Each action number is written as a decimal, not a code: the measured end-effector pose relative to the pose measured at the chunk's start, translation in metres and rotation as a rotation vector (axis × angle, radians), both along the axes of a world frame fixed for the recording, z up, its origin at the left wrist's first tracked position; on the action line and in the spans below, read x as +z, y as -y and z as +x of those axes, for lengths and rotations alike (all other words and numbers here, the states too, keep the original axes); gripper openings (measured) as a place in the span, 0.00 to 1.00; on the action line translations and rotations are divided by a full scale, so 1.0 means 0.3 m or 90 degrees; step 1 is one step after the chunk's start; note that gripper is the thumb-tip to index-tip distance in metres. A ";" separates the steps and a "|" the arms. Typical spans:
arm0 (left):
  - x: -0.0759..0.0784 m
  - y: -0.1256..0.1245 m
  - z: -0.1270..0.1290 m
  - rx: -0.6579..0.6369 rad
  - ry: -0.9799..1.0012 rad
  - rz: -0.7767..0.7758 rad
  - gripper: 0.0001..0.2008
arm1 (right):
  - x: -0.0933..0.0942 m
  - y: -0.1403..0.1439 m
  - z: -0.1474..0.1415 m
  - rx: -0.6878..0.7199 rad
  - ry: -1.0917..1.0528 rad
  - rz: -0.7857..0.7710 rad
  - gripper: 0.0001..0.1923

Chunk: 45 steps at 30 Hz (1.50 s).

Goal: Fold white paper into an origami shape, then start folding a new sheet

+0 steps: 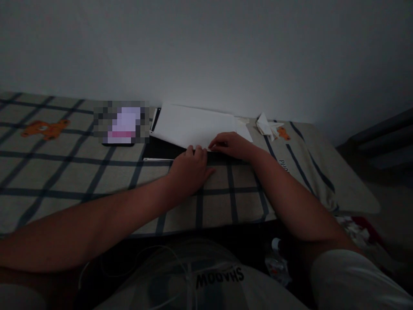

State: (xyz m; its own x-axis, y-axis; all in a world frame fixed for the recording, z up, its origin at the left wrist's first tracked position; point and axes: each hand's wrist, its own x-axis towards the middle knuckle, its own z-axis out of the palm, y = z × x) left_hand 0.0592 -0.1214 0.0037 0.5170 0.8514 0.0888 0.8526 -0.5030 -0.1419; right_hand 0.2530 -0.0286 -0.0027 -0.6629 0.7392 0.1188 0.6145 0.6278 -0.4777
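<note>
A white sheet of paper lies on a dark board on the checked bedcover. My left hand rests palm down at the sheet's near edge, fingertips touching it. My right hand presses its fingers on the sheet's near right corner, beside a folded flap. Neither hand lifts the paper off the surface.
A phone with a lit screen lies left of the sheet. Folded white paper figures sit at the back right near the wall. The checked cover has orange bear prints. Clutter lies on the floor at the right.
</note>
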 end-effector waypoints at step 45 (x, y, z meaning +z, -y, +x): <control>0.017 -0.059 -0.030 -0.151 0.099 -0.063 0.21 | 0.051 0.042 0.016 0.050 0.144 0.033 0.13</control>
State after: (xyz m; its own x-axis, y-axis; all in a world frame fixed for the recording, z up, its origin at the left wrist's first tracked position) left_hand 0.0503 -0.1038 0.0088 0.6897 0.7165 0.1046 0.7168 -0.6960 0.0413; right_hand 0.2578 -0.0411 0.0126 -0.7319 0.6814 -0.0021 0.6507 0.6980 -0.2991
